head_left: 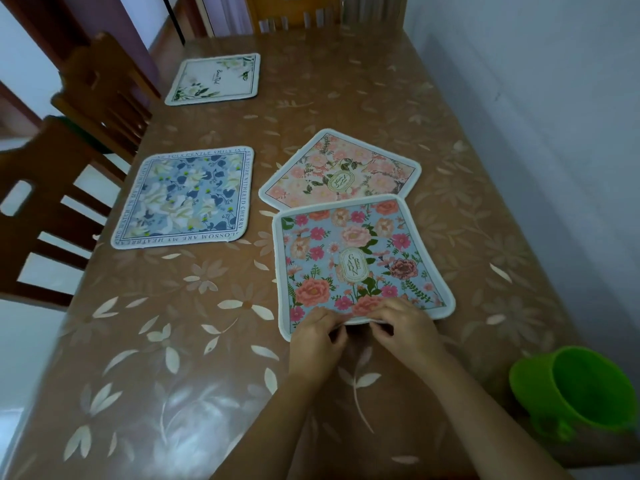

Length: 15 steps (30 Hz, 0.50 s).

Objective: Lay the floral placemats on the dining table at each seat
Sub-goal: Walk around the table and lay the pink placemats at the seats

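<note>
Head view: four floral placemats lie on the dining table [194, 341], which is covered by a brown sheet printed with pale flowers. Nearest the person is the blue rose placemat [360, 261], flat on the table apart from its near edge. Both hands are on that edge: the left hand [317, 336] and the right hand [405, 327] sit side by side, close but not touching, each with fingers curled and pinching the rim, which is raised slightly between them.

The mat's far edge meets the pink placemat [343, 171] – this one lies turned at an angle, and its near corner appears to be covered by the blue rose mat. At the table's left edge lies the blue-and-white placemat [187, 199], square to the edge in front of a wooden chair [45, 209]. Farther along the same side is the white placemat [214, 79], by a second chair [104, 95].

A green cup [581, 389] stands at the table's near right – well apart from the mats, beside the wall [536, 98].
</note>
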Each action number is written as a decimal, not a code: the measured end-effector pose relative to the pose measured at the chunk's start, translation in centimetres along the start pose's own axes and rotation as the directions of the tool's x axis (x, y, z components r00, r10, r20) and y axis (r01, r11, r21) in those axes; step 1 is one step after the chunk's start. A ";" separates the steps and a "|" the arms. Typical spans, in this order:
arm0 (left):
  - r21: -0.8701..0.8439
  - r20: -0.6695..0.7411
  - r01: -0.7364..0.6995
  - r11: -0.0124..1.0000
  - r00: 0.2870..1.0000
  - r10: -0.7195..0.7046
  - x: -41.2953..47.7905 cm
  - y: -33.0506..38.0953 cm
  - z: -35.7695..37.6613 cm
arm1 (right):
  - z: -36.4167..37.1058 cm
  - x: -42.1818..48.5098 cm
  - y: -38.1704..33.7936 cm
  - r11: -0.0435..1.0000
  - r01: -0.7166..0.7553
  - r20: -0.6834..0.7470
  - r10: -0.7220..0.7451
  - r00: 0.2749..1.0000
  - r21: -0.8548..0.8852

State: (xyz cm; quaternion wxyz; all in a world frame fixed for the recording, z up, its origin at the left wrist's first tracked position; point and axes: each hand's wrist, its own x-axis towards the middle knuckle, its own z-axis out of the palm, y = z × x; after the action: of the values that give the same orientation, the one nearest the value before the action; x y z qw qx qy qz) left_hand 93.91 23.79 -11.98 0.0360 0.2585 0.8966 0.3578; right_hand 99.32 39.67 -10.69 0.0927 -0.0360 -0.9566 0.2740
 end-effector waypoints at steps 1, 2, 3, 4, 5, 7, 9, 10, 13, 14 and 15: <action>0.000 0.005 0.000 1.000 1.000 0.000 -0.6 0.2 -0.2 | -0.2 -0.6 -0.3 1.000 0.006 0.004 -0.006 1.000 -0.002; 0.001 0.008 -0.004 1.000 1.000 0.004 -1.2 0.3 -0.3 | -0.4 -1.3 -0.5 1.000 0.013 0.010 -0.013 1.000 -0.004; 0.002 0.014 -0.007 1.000 1.000 0.007 -1.8 0.5 -0.4 | -0.6 -2.0 -0.7 1.000 0.019 0.021 -0.019 1.000 -0.010; 0.001 0.020 -0.007 1.000 1.000 0.007 -2.4 0.6 -0.4 | -0.7 -2.6 -0.8 1.000 0.020 0.037 -0.020 0.999 -0.020; 0.002 0.025 -0.004 1.000 1.000 0.004 -3.0 0.7 -0.5 | -0.8 -3.3 -0.7 0.999 0.015 0.054 -0.014 0.998 -0.029; 0.010 0.024 0.004 1.000 1.000 -0.004 -4.2 0.7 -0.5 | -1.1 -4.7 -0.4 0.999 -0.006 0.072 0.008 0.997 -0.036; 0.016 0.027 0.006 1.000 1.000 -0.006 -5.5 0.6 -0.5 | -1.4 -6.0 -0.1 0.999 -0.019 0.087 0.023 0.996 -0.045; 0.018 0.037 -0.002 1.000 0.999 0.001 -5.9 0.6 -0.6 | -1.4 -6.6 0.0 0.999 -0.023 0.100 0.027 0.995 -0.049; 0.029 0.089 -0.034 0.999 0.996 0.032 -6.4 0.8 -1.0 | -1.5 -8.0 0.2 0.998 -0.033 0.124 0.039 0.992 -0.047; 0.033 0.116 -0.044 0.998 0.992 0.040 -6.5 0.8 -1.1 | -1.6 -8.3 0.2 0.998 -0.044 0.121 0.049 0.991 -0.042; 0.038 0.142 -0.051 0.998 0.989 0.045 -6.6 0.9 -1.2 | -1.7 -8.7 0.2 0.998 -0.056 0.117 0.060 0.991 -0.039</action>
State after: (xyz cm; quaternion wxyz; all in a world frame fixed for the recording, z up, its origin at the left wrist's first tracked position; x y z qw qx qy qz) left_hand 99.73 20.37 -11.28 0.0855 0.3055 0.8924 0.3208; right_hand 108.16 39.67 -10.75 0.0273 -0.0490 -0.9636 0.2613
